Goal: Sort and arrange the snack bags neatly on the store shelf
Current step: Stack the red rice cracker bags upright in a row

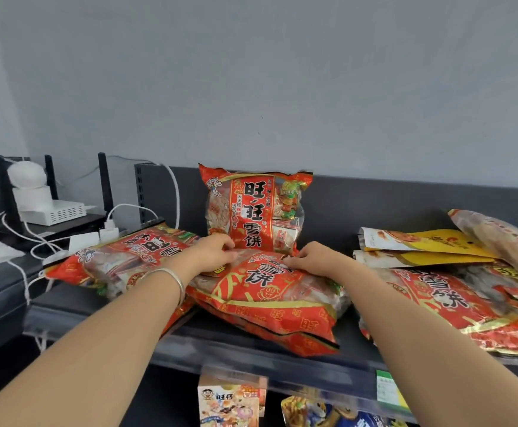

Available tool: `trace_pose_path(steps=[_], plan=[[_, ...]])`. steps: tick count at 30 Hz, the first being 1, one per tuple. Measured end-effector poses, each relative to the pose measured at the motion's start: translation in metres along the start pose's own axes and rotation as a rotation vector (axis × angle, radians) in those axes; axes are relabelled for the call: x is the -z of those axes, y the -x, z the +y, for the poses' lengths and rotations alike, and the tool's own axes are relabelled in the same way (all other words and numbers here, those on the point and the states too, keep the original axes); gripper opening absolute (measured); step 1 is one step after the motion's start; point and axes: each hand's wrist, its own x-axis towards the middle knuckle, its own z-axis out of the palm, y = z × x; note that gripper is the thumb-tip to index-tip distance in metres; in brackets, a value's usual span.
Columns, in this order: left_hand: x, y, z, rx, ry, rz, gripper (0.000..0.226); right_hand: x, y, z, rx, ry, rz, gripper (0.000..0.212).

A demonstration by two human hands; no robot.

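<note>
A red snack bag [253, 208] stands upright against the back of the dark shelf [251, 354]. In front of it a second red snack bag [270, 298] lies flat, with both my hands at its far edge. My left hand [213, 254] curls its fingers on the far left corner. My right hand [308, 258] curls its fingers on the far right part. Another red bag [122, 258] lies flat to the left. On the right lies a red bag [454, 303] under yellow pouches [418, 246].
At the far right a pale bag [504, 238] rests on the pile. On the left stand a white router [51, 211], a power strip [94, 238] and white cables. Below the shelf edge are a small snack box [230, 402] and a blue packet [341, 414].
</note>
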Motion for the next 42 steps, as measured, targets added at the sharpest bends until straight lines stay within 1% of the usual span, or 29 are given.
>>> trace_pose_path(steps=[2,3,5,7,9,12,14,16,18,20,22,23,25,27,28,29,30,31,33,35,37,39,41,42], plan=[[-0.001,0.002,0.006,0.011,-0.006,0.034,0.042,-0.002,-0.003,0.000,0.038,0.084,0.097,0.023],[-0.001,0.003,0.008,0.015,-0.003,0.039,0.044,-0.003,-0.004,0.000,0.059,0.117,0.154,0.018],[-0.001,0.007,0.012,0.016,0.062,0.032,0.050,-0.002,-0.003,-0.002,0.103,0.116,0.278,0.015],[0.003,0.011,0.014,0.036,0.226,0.016,0.059,0.004,0.005,-0.008,0.176,0.007,0.401,0.017],[0.010,0.015,0.014,0.106,0.427,-0.003,0.065,0.013,0.013,-0.017,0.278,-0.050,0.495,0.018],[0.016,0.015,0.012,0.222,0.722,-0.072,0.062,0.024,0.026,-0.033,0.438,0.074,0.612,0.018],[0.015,0.012,0.010,0.198,0.880,-0.114,0.054,0.029,0.030,-0.037,0.494,0.169,0.711,0.018],[0.013,0.007,0.012,0.138,1.023,-0.116,0.045,0.030,0.031,-0.036,0.449,0.234,0.765,0.021],[0.011,0.002,0.016,0.092,1.101,-0.071,0.039,0.032,0.031,-0.033,0.323,0.221,0.782,0.024],[0.009,-0.003,0.018,0.080,1.102,0.001,0.034,0.034,0.030,-0.030,0.174,0.185,0.795,0.035],[0.006,-0.006,0.017,0.090,1.099,0.056,0.031,0.035,0.030,-0.027,0.032,0.142,0.807,0.060],[0.005,-0.008,0.015,0.092,1.110,0.081,0.029,0.035,0.031,-0.026,-0.026,0.067,0.807,0.072],[0.004,-0.009,0.012,0.088,1.161,0.120,0.025,0.035,0.030,-0.023,-0.107,-0.237,0.744,0.089],[0.004,-0.009,0.009,0.084,1.217,0.147,0.026,0.033,0.030,-0.023,-0.157,-0.625,0.602,0.103],[0.005,-0.009,0.008,0.075,1.223,0.159,0.026,0.031,0.032,-0.024,-0.192,-0.753,0.537,0.108],[0.005,-0.010,0.007,0.058,1.217,0.175,0.024,0.028,0.032,-0.023,-0.238,-0.820,0.493,0.112],[0.004,-0.011,0.006,0.038,1.208,0.193,0.022,0.025,0.029,-0.020,-0.284,-0.854,0.466,0.113],[0.005,-0.012,0.007,0.014,1.200,0.209,0.020,0.024,0.028,-0.018,-0.325,-0.869,0.439,0.109],[0.008,-0.013,0.012,-0.065,1.173,0.237,0.016,0.023,0.025,-0.012,-0.342,-0.913,0.397,0.091],[0.014,-0.018,0.016,-0.149,1.124,0.275,0.015,0.024,0.022,-0.010,-0.295,-1.004,0.433,0.072],[0.022,-0.026,0.016,-0.173,1.071,0.324,0.024,0.024,0.017,-0.016,-0.204,-1.087,0.530,0.058],[0.028,-0.036,0.013,-0.127,0.932,0.348,0.037,0.017,0.008,-0.024,-0.157,-1.093,0.608,0.057],[0.030,-0.043,0.004,-0.083,0.768,0.309,0.043,0.010,-0.002,-0.029,-0.177,-1.075,0.652,0.059],[0.031,-0.043,-0.003,-0.065,0.730,0.275,0.047,0.007,-0.007,-0.027,-0.195,-1.084,0.665,0.059]])
